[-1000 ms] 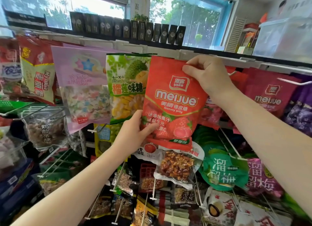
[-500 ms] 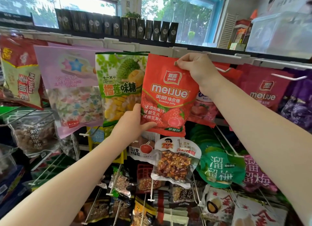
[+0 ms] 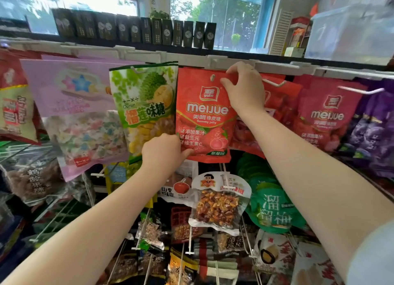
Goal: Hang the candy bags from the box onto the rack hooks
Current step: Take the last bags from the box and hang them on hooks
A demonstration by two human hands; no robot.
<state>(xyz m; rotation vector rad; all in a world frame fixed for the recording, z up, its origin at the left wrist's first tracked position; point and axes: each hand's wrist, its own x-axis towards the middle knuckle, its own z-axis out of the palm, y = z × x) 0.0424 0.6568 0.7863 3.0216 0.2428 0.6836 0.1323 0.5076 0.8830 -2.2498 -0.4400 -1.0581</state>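
Now you're mid-hang: left hand point(image 3: 164, 151) pinches the bottom corner of the red strawberry gummy bag point(image 3: 204, 114), which sits at the top rail point(image 3: 149, 55) just right of the green durian bag point(image 3: 145, 97), and right hand point(image 3: 243, 86) grips its top edge beside the hang hole point(image 3: 212, 77). The hook tip isn't visible, so I can't tell if the hole is threaded. Next: seat the hole, then release. Versus a second ago, the bag sits higher and squarer, and your left hand has slid down to the corner.
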